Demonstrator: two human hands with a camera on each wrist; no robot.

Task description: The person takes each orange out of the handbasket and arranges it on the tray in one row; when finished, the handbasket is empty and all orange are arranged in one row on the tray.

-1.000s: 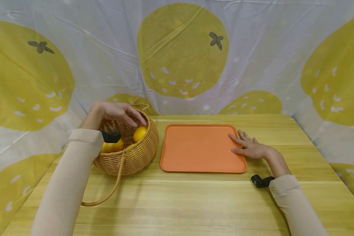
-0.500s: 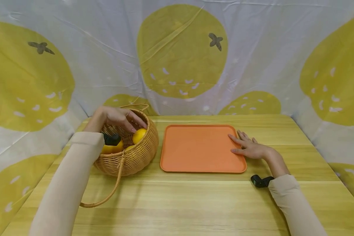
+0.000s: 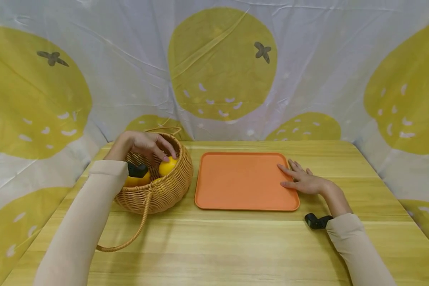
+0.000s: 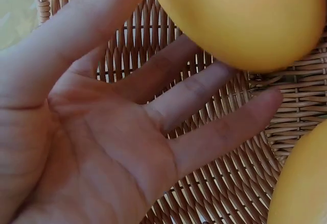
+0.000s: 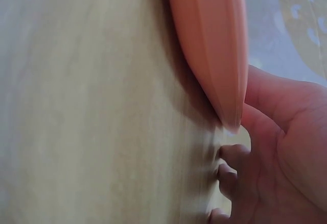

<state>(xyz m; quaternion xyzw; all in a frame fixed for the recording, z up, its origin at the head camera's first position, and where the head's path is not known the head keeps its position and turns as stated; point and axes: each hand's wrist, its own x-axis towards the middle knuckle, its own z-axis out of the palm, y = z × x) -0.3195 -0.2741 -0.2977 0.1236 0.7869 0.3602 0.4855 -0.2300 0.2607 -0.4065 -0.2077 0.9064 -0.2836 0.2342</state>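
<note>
Partly hidden: left hand (image 3: 143, 143) fingers spread over orange (image 3: 167, 166); right hand (image 3: 304, 180) fingers relaxed on tray (image 3: 241, 180)

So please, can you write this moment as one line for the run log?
left hand: open, fingers reaching yellow fruit in basket | right hand: rests at tray edge | tray: no fruit on it

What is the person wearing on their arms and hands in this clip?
Both arms are covered by long, plain beige sleeves that end at the wrists. The left hand and the right hand are bare, with no gloves. A small black device sits at each wrist, at the sleeve's end.
</note>
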